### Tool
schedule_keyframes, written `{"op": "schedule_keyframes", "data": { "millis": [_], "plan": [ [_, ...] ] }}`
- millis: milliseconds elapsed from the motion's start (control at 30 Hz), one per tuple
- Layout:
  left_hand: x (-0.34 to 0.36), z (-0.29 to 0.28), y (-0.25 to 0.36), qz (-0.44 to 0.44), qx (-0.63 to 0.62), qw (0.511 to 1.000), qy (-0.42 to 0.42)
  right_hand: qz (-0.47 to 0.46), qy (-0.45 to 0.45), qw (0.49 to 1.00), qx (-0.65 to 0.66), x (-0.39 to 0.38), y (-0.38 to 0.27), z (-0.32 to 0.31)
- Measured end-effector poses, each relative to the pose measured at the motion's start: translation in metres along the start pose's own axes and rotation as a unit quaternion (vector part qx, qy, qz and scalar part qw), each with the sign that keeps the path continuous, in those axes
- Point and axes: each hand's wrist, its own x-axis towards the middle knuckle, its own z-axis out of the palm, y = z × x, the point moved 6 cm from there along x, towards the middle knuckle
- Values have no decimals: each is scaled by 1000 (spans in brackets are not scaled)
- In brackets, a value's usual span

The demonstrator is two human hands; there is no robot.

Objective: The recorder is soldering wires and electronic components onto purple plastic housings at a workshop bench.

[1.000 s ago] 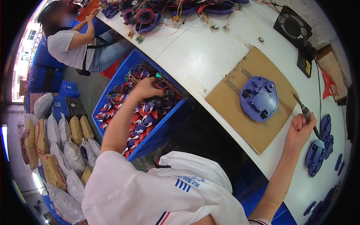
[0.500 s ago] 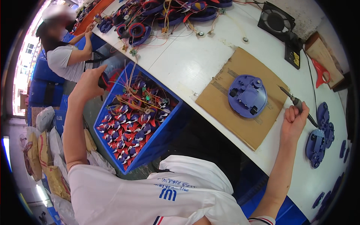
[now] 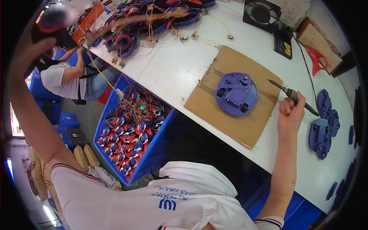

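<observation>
My left hand [image 3: 32, 53] is raised high at the far left, blurred by motion, its fingers closed around a purple-and-red plastic part [image 3: 51, 25]. A yellow wire [image 3: 99, 69] hangs across to a small pale piece above the blue crate [image 3: 151, 151]. My right hand [image 3: 290, 115] grips a soldering iron [image 3: 292, 94] by its dark handle, its metal tip pointing left over the cardboard. Left of that tip, a round purple plastic base [image 3: 236, 94] with black wheels lies on the cardboard sheet [image 3: 245, 134], touched by neither hand.
The crate holds many red, white and purple pieces with tangled wires. Wired purple parts [image 3: 126, 44] pile at the table's far end. A black fan [image 3: 262, 15], iron stand [image 3: 283, 44] and red-handled tool [image 3: 316, 61] stand at the back. Purple bases [image 3: 320, 140] lie right. Another person [image 3: 63, 74] sits left.
My left hand has risen up and leftward from the crate with the purple-and-red part, its wire trailing. My right hand still holds the soldering iron. The view has shifted slightly.
</observation>
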Motion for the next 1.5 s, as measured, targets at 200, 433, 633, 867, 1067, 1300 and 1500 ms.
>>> {"op": "schedule_keyframes", "data": {
  "millis": [200,433,633,867,1067,1300,1500],
  "plan": [
    [35,48,86,157,11,987,25,-3,10,1000,-2,-1,0,0],
    [55,90,167,228,-201,950,74,4,16,1000,23,1,-1,-2],
    [35,214,140,389,-25,920,32,4,16,999,33,1,-1,-1],
    [5,324,57,429,308,845,-85,7,16,1000,24,-2,-3,2],
    [18,329,35,313,240,917,-62,15,26,999,34,-1,-1,0],
    [7,328,95,280,-195,937,69,18,18,999,35,2,-1,-4],
    [-16,337,163,225,-320,919,51,15,20,999,38,1,-1,-4]
  ]
}}
